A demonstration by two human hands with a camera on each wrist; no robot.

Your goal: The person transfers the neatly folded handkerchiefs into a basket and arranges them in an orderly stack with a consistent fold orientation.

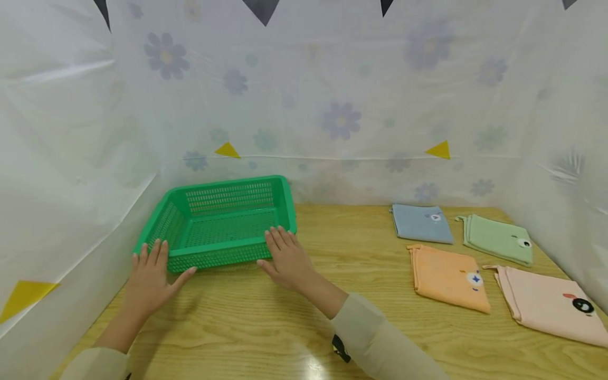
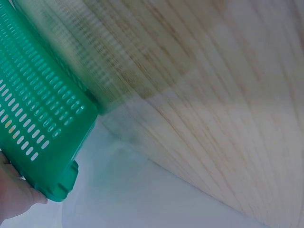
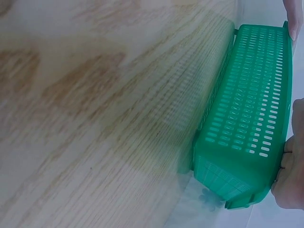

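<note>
A green plastic basket (image 1: 223,249) with slotted walls sits on the wood-grain table (image 1: 247,327), at the far left, near the corner of the pale sheeting (image 1: 304,79). The person's 2 hands are well apart, both at the basket's near side. The left hand (image 1: 149,279) lays its fairly straight fingers on the rim at the near left corner, with the thumb spread to the right. The right hand (image 1: 290,264) rests its extended fingers over the rim near the near right corner, thumb pointing left. In the wrist views the fingers are partly hidden by the rim and the picture edge, so I cannot tell how firmly they press.

To the right, well apart from the basket, 4 folded cloths lie flat: a blue cloth (image 1: 420,224) and a green cloth (image 1: 496,239) in the far pair, an orange cloth (image 1: 446,277) and a pink cloth (image 1: 546,303) in the near pair. All 4 carry a small motif toward their right side. Flower prints and 3 yellow triangles show on the sheeting. Pale sleeves (image 1: 389,338) cover the person's forearms
</note>
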